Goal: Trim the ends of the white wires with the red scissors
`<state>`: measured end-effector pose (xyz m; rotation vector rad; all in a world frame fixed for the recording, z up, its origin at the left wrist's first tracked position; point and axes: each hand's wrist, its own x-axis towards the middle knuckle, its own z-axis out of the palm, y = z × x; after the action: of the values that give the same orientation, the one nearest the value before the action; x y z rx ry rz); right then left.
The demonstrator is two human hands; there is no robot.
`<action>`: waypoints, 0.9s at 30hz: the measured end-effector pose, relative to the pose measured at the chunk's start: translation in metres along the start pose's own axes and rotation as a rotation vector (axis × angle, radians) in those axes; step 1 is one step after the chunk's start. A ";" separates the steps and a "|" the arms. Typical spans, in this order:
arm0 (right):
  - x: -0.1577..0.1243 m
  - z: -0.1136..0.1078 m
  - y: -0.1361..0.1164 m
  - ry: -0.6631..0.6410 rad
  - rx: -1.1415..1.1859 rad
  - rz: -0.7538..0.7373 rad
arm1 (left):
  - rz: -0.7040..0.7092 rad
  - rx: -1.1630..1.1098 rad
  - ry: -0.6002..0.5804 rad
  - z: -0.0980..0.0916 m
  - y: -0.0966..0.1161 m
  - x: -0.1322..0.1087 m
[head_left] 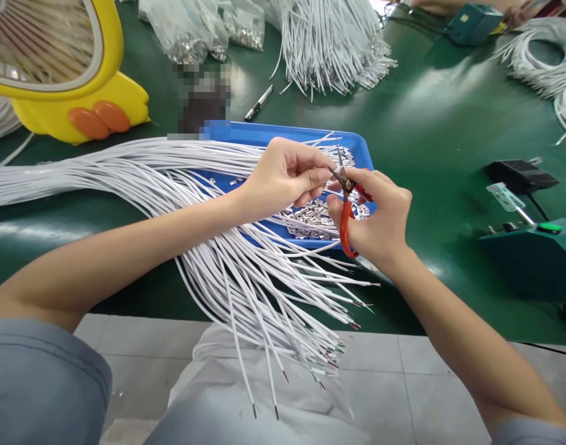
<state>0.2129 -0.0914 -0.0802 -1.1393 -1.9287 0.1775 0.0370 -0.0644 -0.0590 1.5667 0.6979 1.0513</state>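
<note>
My right hand [380, 213] grips a pair of scissors [346, 225] with red-orange handles, its blades slightly apart and pointing up and away from me. Against the blades, my left hand [292, 173] is closed in a pinch; whatever lies between its fingertips is hidden. White cables [227, 272] pass under my left hand and forearm, many with stripped ends showing red and green wires. Beneath both hands, a blue tray [364, 145] contains small shiny metal pieces [313, 216], and some cables lie across it.
A yellow duck-shaped fan [46, 111] stands at the left. Plastic bags of metal parts [246, 28], a pen [259, 103] and another cable bundle [332, 49] lie behind the tray. At the right are a green device [533, 253] and coiled cables [542, 55].
</note>
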 end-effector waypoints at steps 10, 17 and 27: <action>0.001 0.000 -0.002 -0.010 0.030 0.042 | 0.082 0.151 -0.010 -0.002 -0.003 -0.001; 0.001 0.000 -0.003 -0.023 0.073 0.055 | 0.141 0.182 0.007 0.000 -0.002 0.000; 0.008 0.003 0.014 0.045 0.228 0.253 | 0.082 0.113 0.171 -0.007 -0.003 0.004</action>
<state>0.2181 -0.0762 -0.0845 -1.2178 -1.6719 0.4923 0.0330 -0.0572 -0.0601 1.6265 0.8266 1.2358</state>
